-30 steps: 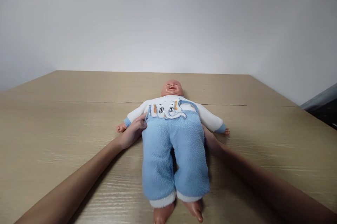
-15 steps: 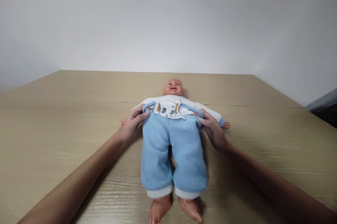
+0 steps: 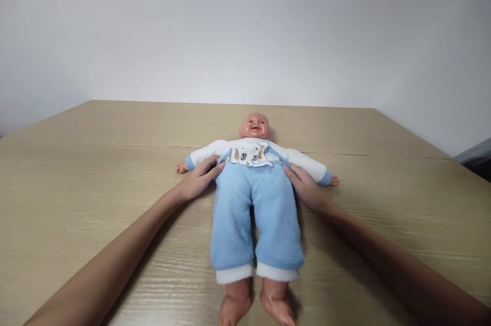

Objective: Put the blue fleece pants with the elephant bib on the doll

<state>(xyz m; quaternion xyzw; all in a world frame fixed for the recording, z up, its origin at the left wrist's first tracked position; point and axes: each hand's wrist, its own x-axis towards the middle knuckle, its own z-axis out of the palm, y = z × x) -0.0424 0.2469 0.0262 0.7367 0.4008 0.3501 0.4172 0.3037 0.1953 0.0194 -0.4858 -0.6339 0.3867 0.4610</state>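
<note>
Bright, even light falls from above; soft shadows lie beneath the forearms and beside the doll (image 3: 255, 198). The picture is sharp, with wide-angle bending of the table (image 3: 76, 188) edges toward the frame's sides.

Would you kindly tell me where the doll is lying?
Head view: the doll lies face up mid-frame on the table, left hand and right hand flanking its waist.
</note>
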